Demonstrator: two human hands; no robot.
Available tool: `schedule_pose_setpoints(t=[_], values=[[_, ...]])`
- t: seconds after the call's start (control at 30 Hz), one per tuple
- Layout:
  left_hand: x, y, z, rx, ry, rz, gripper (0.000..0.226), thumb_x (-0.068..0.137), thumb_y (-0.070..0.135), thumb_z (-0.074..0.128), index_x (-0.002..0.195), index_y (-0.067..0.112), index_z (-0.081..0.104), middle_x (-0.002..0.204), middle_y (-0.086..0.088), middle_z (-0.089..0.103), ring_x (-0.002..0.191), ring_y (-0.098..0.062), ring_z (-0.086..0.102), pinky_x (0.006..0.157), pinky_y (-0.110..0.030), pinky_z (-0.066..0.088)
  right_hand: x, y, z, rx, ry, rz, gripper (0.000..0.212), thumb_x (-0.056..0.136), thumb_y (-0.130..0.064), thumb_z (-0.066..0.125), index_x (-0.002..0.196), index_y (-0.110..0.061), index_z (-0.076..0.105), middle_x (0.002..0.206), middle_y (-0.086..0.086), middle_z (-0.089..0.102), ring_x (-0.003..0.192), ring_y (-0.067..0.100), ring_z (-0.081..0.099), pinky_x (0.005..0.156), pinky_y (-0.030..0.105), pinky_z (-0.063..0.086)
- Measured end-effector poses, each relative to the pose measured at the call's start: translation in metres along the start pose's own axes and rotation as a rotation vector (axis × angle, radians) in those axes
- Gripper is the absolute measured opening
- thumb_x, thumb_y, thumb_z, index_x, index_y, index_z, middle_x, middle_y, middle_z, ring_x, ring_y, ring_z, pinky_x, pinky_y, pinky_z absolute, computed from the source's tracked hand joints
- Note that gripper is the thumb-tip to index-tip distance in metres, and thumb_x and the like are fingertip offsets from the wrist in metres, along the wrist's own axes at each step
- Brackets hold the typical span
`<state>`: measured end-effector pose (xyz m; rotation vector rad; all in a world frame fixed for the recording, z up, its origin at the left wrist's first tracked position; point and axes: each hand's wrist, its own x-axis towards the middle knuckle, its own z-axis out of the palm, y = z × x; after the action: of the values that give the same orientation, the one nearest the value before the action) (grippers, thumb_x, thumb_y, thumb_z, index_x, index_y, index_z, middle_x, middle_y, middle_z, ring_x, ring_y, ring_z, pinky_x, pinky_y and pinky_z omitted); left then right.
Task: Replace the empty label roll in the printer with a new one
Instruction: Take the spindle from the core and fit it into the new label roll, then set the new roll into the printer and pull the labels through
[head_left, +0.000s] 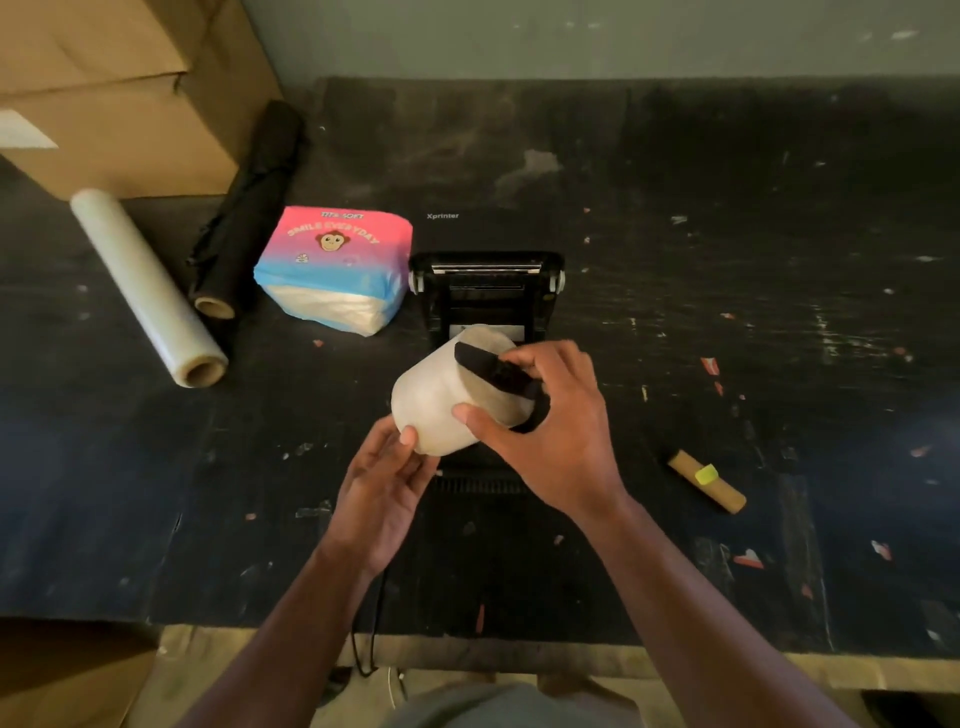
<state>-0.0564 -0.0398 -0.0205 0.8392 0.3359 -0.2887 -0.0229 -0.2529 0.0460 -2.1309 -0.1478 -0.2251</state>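
Hands (467, 441) hold label roll (447, 395) between them above open printer (485, 291).

It's dim where I work; soft light catches the label roll (441, 395) between my hands, while the black table (727, 208) beyond them swallows detail. Everything looks slightly soft, and the wide lens bends the table's edges outward.
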Motion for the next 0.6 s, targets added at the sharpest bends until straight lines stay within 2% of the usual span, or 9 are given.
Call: schedule_pose_setpoints(t=[0.13, 0.27, 0.37, 0.47, 0.6], values=[[0.002, 0.002, -0.001, 0.036, -0.001, 0.061, 0.04, 0.094, 0.021, 0.07, 0.133, 0.013, 0.067, 0.145, -0.017, 0.061, 0.129, -0.03, 0.064, 0.102, -0.034, 0.059, 0.004, -0.001, -0.003, -0.072, -0.016, -0.028, 0.066, 0.076, -0.063, 0.078, 0.126, -0.022, 0.062, 0.128, -0.006, 0.058, 0.117, 0.011, 0.055, 0.088, 0.021, 0.052], [0.003, 0.002, 0.002, 0.223, 0.019, 0.176, 0.037, 0.096, 0.017, 0.068, 0.132, 0.007, 0.064, 0.143, -0.015, 0.064, 0.134, -0.034, 0.062, 0.103, -0.041, 0.059, -0.002, 0.01, -0.003, 0.024, -0.051, 0.039, 0.063, 0.084, -0.05, 0.08, 0.137, -0.021, 0.062, 0.133, -0.004, 0.058, 0.12, 0.004, 0.06, 0.097, 0.016, 0.054], [0.003, 0.002, 0.006, 0.484, 0.036, 0.316, 0.039, 0.096, 0.023, 0.074, 0.132, 0.009, 0.066, 0.135, -0.009, 0.07, 0.127, -0.027, 0.068, 0.097, -0.038, 0.061, -0.016, 0.026, 0.002, 0.105, -0.052, 0.122, 0.059, 0.088, -0.044, 0.075, 0.14, -0.019, 0.062, 0.135, -0.003, 0.061, 0.123, 0.007, 0.064, 0.096, 0.027, 0.06], [0.006, -0.007, 0.006, 0.745, 0.145, 0.337, 0.051, 0.093, 0.038, 0.078, 0.138, 0.017, 0.066, 0.136, -0.002, 0.072, 0.124, -0.017, 0.071, 0.094, -0.035, 0.063, -0.033, 0.04, 0.012, 0.217, -0.014, 0.266, 0.055, 0.09, -0.039, 0.073, 0.14, -0.02, 0.061, 0.138, -0.004, 0.062, 0.124, 0.005, 0.064, 0.095, 0.031, 0.062], [0.012, -0.024, 0.006, 0.851, 0.206, 0.352, 0.056, 0.09, 0.034, 0.076, 0.141, 0.017, 0.064, 0.139, 0.0, 0.07, 0.123, -0.009, 0.07, 0.093, -0.025, 0.061, -0.042, 0.055, 0.024, 0.245, 0.015, 0.38, 0.056, 0.092, -0.029, 0.074, 0.145, -0.022, 0.056, 0.145, -0.003, 0.061, 0.129, 0.005, 0.062, 0.1, 0.03, 0.059]])
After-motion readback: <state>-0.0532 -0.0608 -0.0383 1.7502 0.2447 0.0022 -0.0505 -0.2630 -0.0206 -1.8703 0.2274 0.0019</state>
